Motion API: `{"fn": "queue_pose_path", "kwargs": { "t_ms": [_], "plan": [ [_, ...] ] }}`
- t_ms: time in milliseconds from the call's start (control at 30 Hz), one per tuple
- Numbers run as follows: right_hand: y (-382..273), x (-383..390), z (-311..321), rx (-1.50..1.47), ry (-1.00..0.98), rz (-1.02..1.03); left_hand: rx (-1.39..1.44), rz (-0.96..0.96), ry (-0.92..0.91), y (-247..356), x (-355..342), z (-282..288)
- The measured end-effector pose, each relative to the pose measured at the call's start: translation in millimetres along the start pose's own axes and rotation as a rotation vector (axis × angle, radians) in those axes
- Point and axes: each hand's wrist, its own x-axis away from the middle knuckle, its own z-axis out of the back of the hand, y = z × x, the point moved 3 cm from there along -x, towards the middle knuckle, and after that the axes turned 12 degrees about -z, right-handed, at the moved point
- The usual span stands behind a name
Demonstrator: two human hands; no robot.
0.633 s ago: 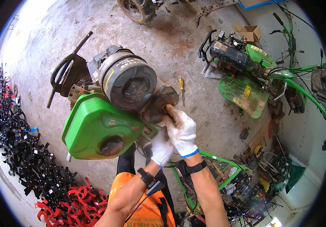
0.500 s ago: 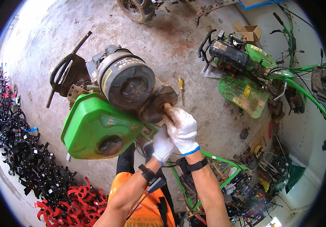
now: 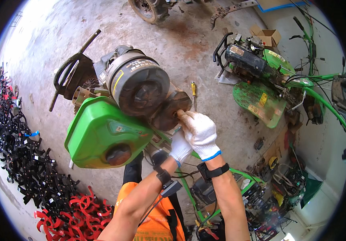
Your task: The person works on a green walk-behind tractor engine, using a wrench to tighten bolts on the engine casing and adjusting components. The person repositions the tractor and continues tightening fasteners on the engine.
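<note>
A dirty engine machine stands before me, with a green fuel tank (image 3: 100, 128) and its dark round cap (image 3: 118, 154) on the near left. Beside the tank rises a big black round canister (image 3: 140, 90) with a label. A brown, grimy rounded cover (image 3: 169, 110) sticks out to its right. My right hand (image 3: 201, 134), in a white knit glove, is closed, its fingertips pinched at the end of this cover; what they grip is too small to make out. My left hand (image 3: 180, 146), also gloved, is just below, its fingers hidden behind the right.
A yellow-handled screwdriver (image 3: 194, 94) lies on the concrete floor beyond my right hand. Farther right stands another green machine (image 3: 257, 76) near a cardboard box (image 3: 267, 37). Piles of black blades (image 3: 32, 160) and red blades (image 3: 78, 219) line the left side.
Both hands have shifted slightly right in view along with the machine. My right hand has turned a little, its fingertips still at the brown cover's end.
</note>
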Motion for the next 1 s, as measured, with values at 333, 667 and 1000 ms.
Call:
{"fn": "queue_pose_path", "kwargs": {
  "t_ms": [333, 667, 1000],
  "plan": [
    [-5.9, -6.4, 8.0, 0.035, -0.056, 0.022, 0.072, -0.132, -0.182, -28.7, -13.1, -5.7],
    [-14.5, 9.3, -12.2, -0.124, 0.058, -0.207, 0.519, 0.185, -0.056, 6.8, 13.7, 44.9],
    [-24.5, 20.1, -19.8, -0.279, 0.11, -0.438, 0.719, 0.31, -0.115, -0.3, 18.0, 47.9]
  ]
}}
